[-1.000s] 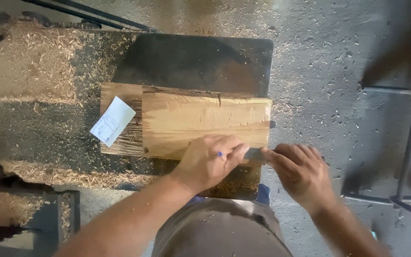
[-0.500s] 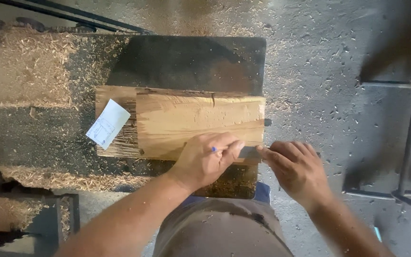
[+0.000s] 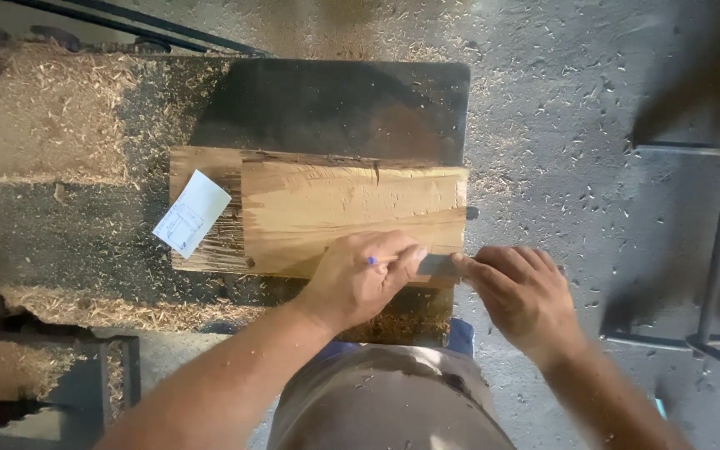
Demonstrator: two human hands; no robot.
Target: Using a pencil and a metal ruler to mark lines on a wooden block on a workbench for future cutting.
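Left of the plank [image 3: 352, 217], on its darker, rougher end, lay a small white paper slip [image 3: 192, 213], tilted, with sawdust [image 3: 52, 117] heaped over the bench [image 3: 335, 104] beyond it. That plank was pale and freshly cut over most of its face, with a short dark crack at its far edge and a band of grain running lengthways. It lay flat across the dark bench top, directly in front of the person.

At the plank's near edge, towards its right end, the left hand [image 3: 360, 279] was clenched round a blue pen [image 3: 372, 261], its tip hidden under the fingers. Just right of it, the right hand [image 3: 518, 296] pinched a flat grey ruler or blade [image 3: 437, 266] against the plank's corner; I could not tell which. To mark well, I judged, that straightedge had to stay pressed flat and unmoving while the pen ran tight along it.
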